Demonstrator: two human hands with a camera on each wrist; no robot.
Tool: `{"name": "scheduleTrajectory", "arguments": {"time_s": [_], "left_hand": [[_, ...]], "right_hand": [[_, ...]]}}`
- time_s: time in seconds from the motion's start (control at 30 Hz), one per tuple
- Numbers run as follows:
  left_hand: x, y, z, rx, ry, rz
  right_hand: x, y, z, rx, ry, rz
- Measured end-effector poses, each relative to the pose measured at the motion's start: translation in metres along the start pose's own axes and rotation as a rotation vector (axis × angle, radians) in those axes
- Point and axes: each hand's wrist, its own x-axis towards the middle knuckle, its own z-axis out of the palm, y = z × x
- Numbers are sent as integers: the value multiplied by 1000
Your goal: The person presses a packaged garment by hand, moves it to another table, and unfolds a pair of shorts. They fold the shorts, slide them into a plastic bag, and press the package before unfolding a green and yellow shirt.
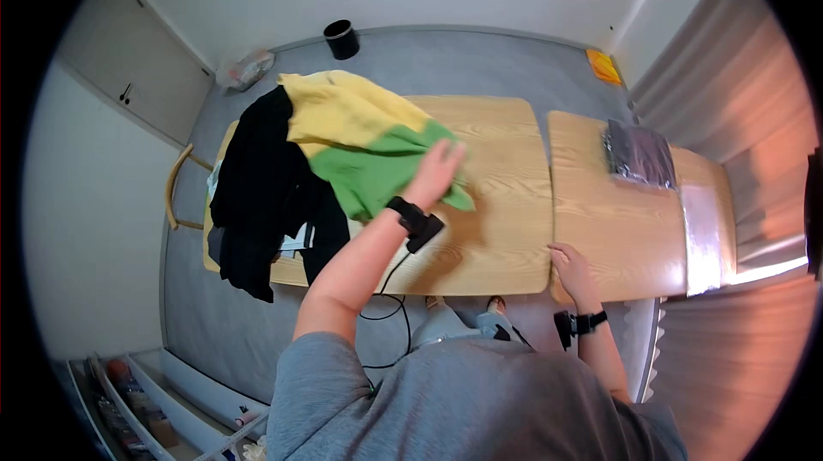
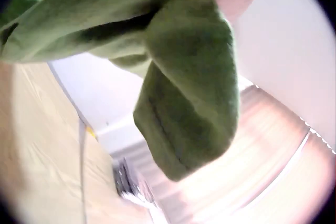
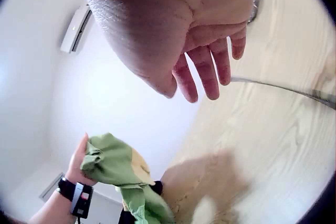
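Note:
A yellow and green garment (image 1: pixel 369 139) is held up over the table's left part by my left hand (image 1: pixel 435 174), which grips its green end. In the left wrist view green cloth (image 2: pixel 194 61) hangs in folds, hiding most of the fingers. The right wrist view shows the left hand (image 3: pixel 77 163) pinching bunched green fabric (image 3: pixel 113 158). At the near edge, by the gap between tables, my right hand (image 1: pixel 574 272) holds nothing; its fingers (image 3: pixel 205 71) are loosely extended. Black clothing (image 1: pixel 257 195) lies beside the garment at the left.
Two wooden tables (image 1: pixel 506 238) stand side by side with a narrow gap. A plastic-wrapped dark package (image 1: pixel 640 155) lies on the right one. Behind are a black bin (image 1: pixel 342 40) and a plastic bag (image 1: pixel 246 71). A chair (image 1: pixel 174 186) stands left, and a cable (image 1: pixel 403 315) hangs near the body.

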Motion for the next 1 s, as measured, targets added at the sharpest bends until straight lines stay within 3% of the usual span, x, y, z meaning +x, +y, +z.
{"name": "scheduleTrajectory", "arguments": {"time_s": [0.07,0.13,0.17,0.23,0.37,0.43,0.5,0.57,0.6,0.67,0.7,0.73,0.77,0.83,0.93,1.0], "left_hand": [[-34,37,47,-18,-58,7],[-63,70,75,202,-543,169],[-75,80,83,194,-586,168],[-93,86,80,221,-642,301],[-116,85,49,202,-478,110],[-128,87,28,198,-368,15],[-142,98,14,243,-261,-47],[-152,91,0,268,-156,-43],[-154,85,-8,304,-124,-39],[-157,85,-26,493,-49,54],[-158,90,-33,504,-4,96],[-158,95,-39,508,90,106],[-158,97,-47,510,185,117],[-155,98,-76,364,220,-42],[-154,129,-101,427,191,-20],[-155,154,-119,445,132,35]], "right_hand": [[-1,23,-1,93,5,93],[1,79,8,449,-22,256],[3,110,11,714,-33,330],[-5,119,-1,908,-8,610],[2,168,6,1292,-24,838],[5,168,12,1490,-34,788],[19,176,24,1600,135,784],[35,196,36,1712,170,779],[42,192,35,1711,301,852],[47,160,16,1535,307,741],[43,128,-7,1424,289,732],[47,122,-19,1112,237,758],[49,111,-35,1113,228,756],[50,79,-74,661,28,533],[42,26,-134,609,108,421],[30,-15,-172,707,212,241]]}}
